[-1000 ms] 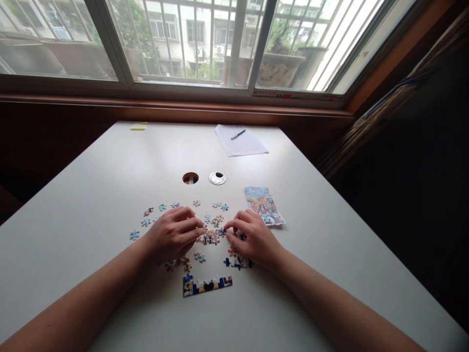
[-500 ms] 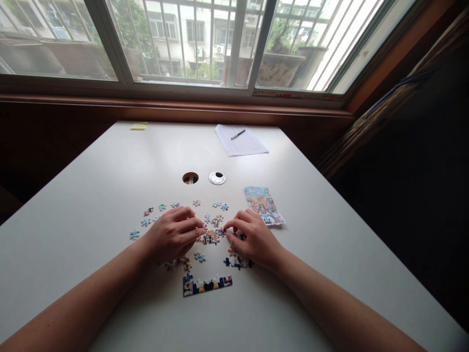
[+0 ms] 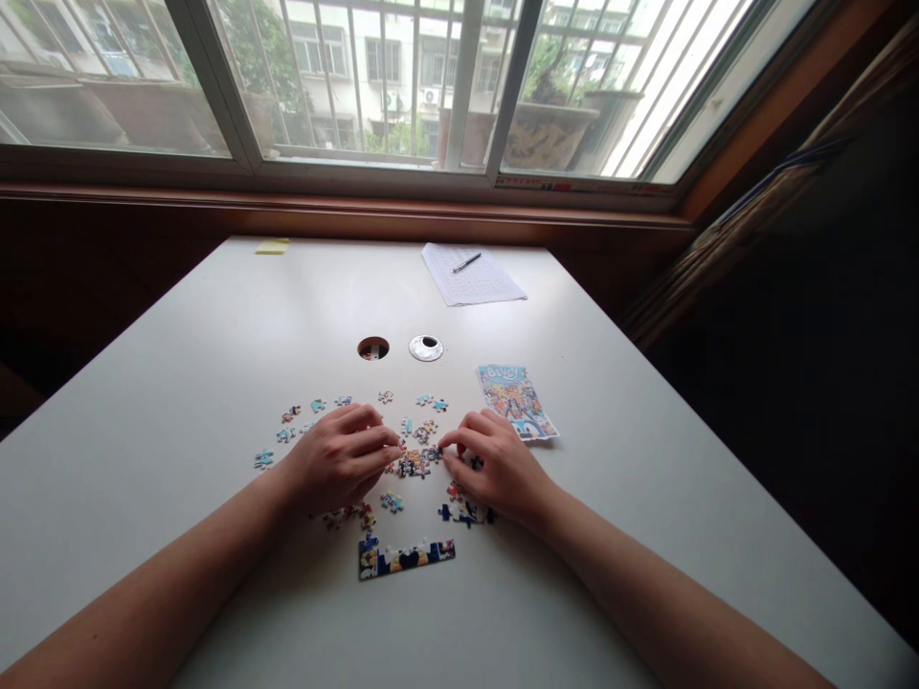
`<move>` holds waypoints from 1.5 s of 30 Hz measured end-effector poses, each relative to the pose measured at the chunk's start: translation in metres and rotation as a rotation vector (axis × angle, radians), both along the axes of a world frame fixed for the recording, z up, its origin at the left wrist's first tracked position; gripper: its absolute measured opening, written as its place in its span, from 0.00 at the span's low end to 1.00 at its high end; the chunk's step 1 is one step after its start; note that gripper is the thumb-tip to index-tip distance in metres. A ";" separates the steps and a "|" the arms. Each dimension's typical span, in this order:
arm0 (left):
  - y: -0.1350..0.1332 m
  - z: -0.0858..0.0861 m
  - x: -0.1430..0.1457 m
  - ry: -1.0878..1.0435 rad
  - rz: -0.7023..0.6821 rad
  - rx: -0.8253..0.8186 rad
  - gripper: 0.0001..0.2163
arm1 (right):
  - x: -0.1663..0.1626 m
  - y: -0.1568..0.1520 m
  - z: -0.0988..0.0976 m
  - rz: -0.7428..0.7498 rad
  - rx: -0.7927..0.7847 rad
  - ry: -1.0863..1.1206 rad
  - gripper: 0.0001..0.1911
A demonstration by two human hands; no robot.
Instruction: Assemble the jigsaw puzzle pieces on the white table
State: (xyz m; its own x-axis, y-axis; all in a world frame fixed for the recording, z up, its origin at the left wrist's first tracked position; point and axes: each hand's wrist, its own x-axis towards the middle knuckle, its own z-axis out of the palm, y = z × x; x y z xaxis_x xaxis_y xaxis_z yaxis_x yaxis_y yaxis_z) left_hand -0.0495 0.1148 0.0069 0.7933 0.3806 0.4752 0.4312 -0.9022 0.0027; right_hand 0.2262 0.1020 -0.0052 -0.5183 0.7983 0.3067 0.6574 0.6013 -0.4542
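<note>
Between my hands lies a cluster of small jigsaw puzzle pieces (image 3: pixel 414 464) on the white table. My left hand (image 3: pixel 346 455) is at the cluster's left edge, its fingers bent and close together; whatever is under them is hidden. On the other side my right hand (image 3: pixel 495 464) pinches with thumb and forefinger at a dark puzzle piece (image 3: pixel 435 453) on the cluster's right edge. Nearer to me sits a joined strip of puzzle (image 3: pixel 407 559), with dark blue and yellow parts. A dark joined section (image 3: pixel 466 515) rests beside my right wrist, partly covered.
Loose puzzle pieces (image 3: pixel 285 434) are scattered left of and beyond my hands. A colourful picture sheet (image 3: pixel 518 402) lies behind my right hand. Farther off are a round table hole (image 3: pixel 373 348), a silvery cap (image 3: pixel 426 347), papers (image 3: pixel 474 277) with a pen (image 3: pixel 466 263), and yellow notes (image 3: pixel 272 247).
</note>
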 end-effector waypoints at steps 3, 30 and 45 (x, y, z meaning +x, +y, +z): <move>0.000 0.000 0.000 0.001 0.000 -0.001 0.11 | 0.000 0.000 0.000 -0.001 0.001 0.003 0.07; -0.004 0.002 0.014 0.051 0.189 -0.250 0.11 | 0.000 0.001 -0.001 0.004 0.008 -0.003 0.05; -0.001 -0.007 0.013 -0.019 0.169 -0.263 0.12 | 0.001 0.000 0.002 0.026 -0.014 0.002 0.10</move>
